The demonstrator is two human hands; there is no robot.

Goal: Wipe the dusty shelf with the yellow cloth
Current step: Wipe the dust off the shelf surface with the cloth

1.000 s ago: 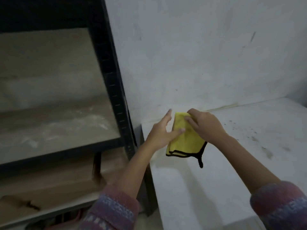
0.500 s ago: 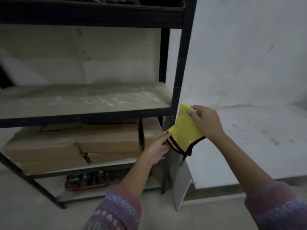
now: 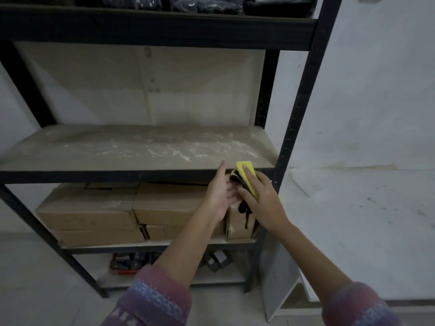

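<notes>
Head view: dusty shelf (image 3: 141, 149), white wall (image 3: 376, 90) beside.

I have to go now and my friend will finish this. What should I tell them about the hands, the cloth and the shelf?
Right hand: grips the folded yellow cloth, held in the air just in front of the dusty shelf, at its front right corner.
Left hand: open, fingers straight, pressed against the cloth from the left, not gripping it.
Shelf: bare, with white dust streaks across most of the board, thickest in the middle and right. Cardboard boxes sit on the level below.
Done: cloth picked up and brought to the shelf.
Left: all the wiping; the cloth is not yet on the board.
</notes>
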